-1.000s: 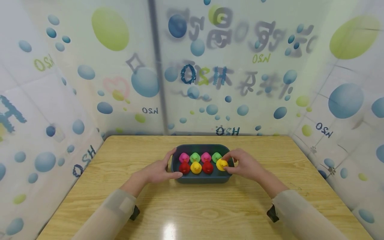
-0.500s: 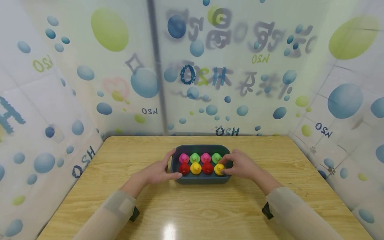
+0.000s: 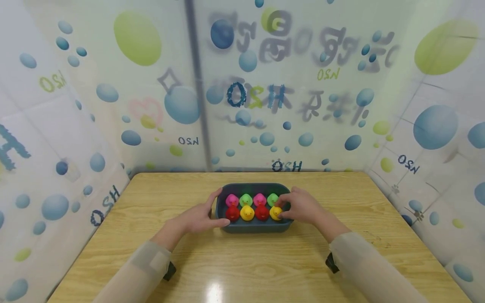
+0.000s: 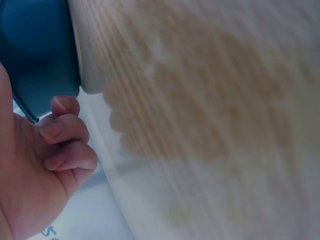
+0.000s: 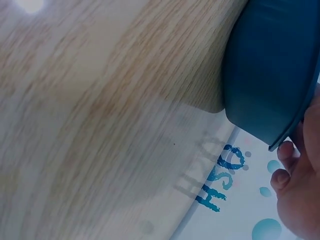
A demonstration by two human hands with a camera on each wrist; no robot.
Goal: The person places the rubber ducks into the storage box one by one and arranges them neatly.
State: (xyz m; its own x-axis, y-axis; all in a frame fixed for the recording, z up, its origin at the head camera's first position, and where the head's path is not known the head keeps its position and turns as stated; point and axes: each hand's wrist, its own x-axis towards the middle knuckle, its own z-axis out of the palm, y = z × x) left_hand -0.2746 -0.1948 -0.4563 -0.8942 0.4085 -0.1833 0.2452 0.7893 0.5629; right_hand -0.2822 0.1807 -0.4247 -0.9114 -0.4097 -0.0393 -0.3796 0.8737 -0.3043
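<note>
A dark blue rectangular box (image 3: pixel 257 227) with rounded corners stands on the table, holding rubber ducks in two rows. Pink (image 3: pixel 232 200) and green ducks (image 3: pixel 246 200) alternate along the back; red (image 3: pixel 233 213) and yellow ones (image 3: pixel 247 213) alternate in front. At the front row's right end is a yellow duck (image 3: pixel 275 213), pinched between the thumb and fingers of my right hand (image 3: pixel 302 206). My left hand (image 3: pixel 197 216) grips the box's left end, thumb over the front rim and index finger along the back-left corner. Its other fingers (image 4: pixel 70 127) curl beside the box wall.
The wooden table (image 3: pixel 250 265) extends around the box on all sides. Translucent curtains (image 3: pixel 242 139) printed with bubbles and lettering hang behind it and at both sides. A dark strap piece (image 3: pixel 332 263) shows under the right sleeve.
The right hand has moved slightly left and forward-down with the yellow duck, which now sits lower, in line with the front row. The left hand stays on the box.
</note>
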